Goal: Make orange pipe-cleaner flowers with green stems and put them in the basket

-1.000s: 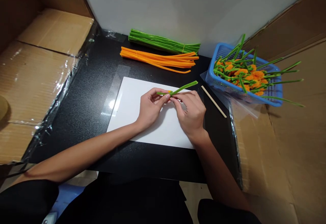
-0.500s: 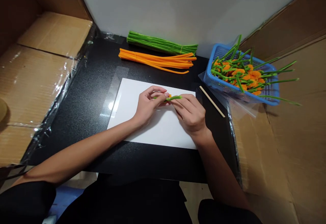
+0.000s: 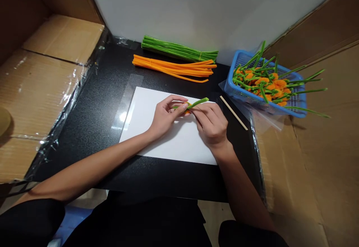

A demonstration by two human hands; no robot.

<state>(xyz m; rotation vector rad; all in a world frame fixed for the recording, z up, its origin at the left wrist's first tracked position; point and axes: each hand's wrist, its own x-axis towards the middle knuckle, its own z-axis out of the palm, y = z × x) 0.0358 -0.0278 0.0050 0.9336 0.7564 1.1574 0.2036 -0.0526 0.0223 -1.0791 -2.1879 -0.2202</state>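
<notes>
Over a white sheet of paper [image 3: 168,142], both hands meet at a small pipe-cleaner flower [image 3: 199,102] in orange and green. My left hand [image 3: 167,115] pinches it between thumb and fingers. The fingertips of my right hand [image 3: 211,122] are closed together at its right side, on part of the flower. One green pipe-cleaner end points up and to the right above the right fingers. Most of the orange part is hidden behind the left thumb and fingertips.
Behind the paper lie bundles of orange pipe cleaners [image 3: 174,68] and green pipe cleaners [image 3: 179,48]. A thin wooden stick [image 3: 233,113] rests right of the paper. The blue basket [image 3: 228,84] at the right holds several orange-and-green flowers. Cardboard panels [image 3: 331,146] flank the black table [image 3: 92,104].
The green end has swung from nearly level to slanting up and right. More orange shows between the fingertips. Both hands have barely moved.
</notes>
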